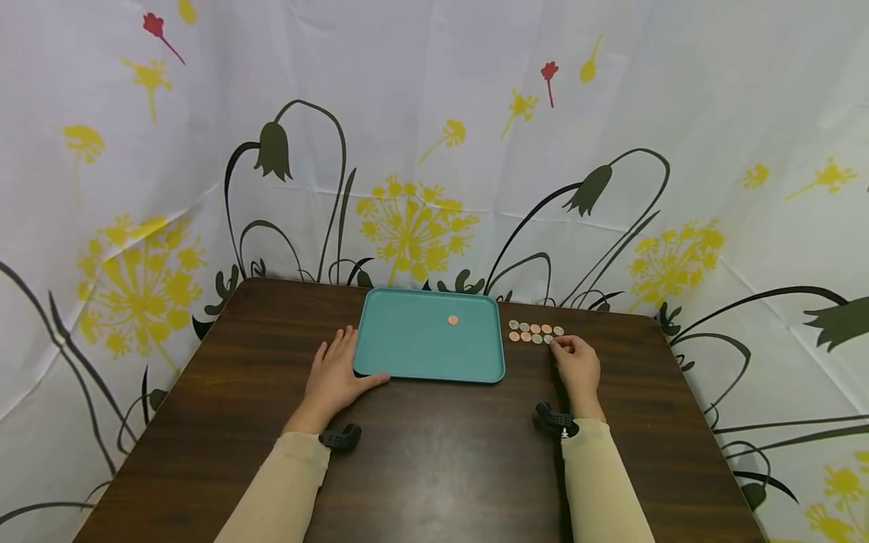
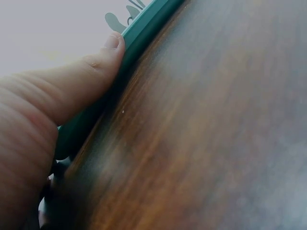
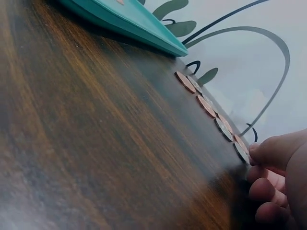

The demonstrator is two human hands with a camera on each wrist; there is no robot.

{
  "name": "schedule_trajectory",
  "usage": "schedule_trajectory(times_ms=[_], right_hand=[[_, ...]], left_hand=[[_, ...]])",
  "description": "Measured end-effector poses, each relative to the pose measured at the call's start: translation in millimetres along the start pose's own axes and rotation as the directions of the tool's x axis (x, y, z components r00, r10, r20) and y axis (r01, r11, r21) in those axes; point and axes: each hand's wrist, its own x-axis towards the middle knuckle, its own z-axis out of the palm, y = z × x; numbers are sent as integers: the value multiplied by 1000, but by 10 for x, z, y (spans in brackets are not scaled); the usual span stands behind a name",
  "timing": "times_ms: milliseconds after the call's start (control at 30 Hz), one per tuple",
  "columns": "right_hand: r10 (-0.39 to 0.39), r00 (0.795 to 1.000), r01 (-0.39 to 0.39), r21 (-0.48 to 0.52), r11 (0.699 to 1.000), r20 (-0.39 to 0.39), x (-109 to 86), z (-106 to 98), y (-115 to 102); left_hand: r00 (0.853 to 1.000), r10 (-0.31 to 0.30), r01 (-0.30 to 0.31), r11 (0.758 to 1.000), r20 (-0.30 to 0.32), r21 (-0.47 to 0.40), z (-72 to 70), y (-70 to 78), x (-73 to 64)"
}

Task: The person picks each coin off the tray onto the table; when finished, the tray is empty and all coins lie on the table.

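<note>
A teal tray [image 1: 421,366] lies toward the back of the table with one copper coin [image 1: 452,320] in it. My left hand [image 1: 334,383] rests at the tray's near left corner, fingers stretched along its left side; its thumb [image 2: 98,67] lies against the near rim. Right of the tray, copper and silver coins [image 1: 535,329] lie flat in two short rows. At the right end of the near row is my right hand [image 1: 575,368], fingers curled and tips pinched together beside a silver coin [image 3: 241,152]. Those fingertips hide what lies between them.
The dark wooden table [image 1: 434,467] ends just behind the tray and coins. A white curtain [image 1: 434,113] with printed flowers hangs behind it. Black wrist straps [image 1: 555,419] sit on both arms.
</note>
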Motion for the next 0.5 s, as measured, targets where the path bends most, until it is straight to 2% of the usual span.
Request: schedule_trajectory(times_ms=[67, 133, 200, 267, 333, 400, 500], right_hand=[[35, 999, -37, 65, 997, 30, 19, -19, -18], [76, 996, -84, 172, 982, 53, 30, -20, -62], [110, 992, -124, 315, 941, 62, 10, 1, -143], [117, 991, -132, 437, 890, 62, -36, 43, -260], [101, 992, -123, 525, 842, 70, -113, 121, -395], [58, 993, -105, 579, 809, 100, -196, 231, -540], [-40, 984, -76, 612, 787, 174, -294, 409, -764]], left_hand=[[1000, 4, -4, 1000, -2, -2, 9, -1, 5], [1000, 4, -5, 1000, -6, -7, 13, -2, 3], [1000, 2, -2, 1000, -9, -5, 17, -6, 0], [1000, -3, 3, 1000, -11, -4, 22, -9, 0], [1000, -6, 6, 1000, -5, 1, 26, -18, -3], [1000, -7, 7, 1000, 0, -2, 23, -28, -11], [1000, -7, 7, 1000, 2, -7, 11, -25, -16]])
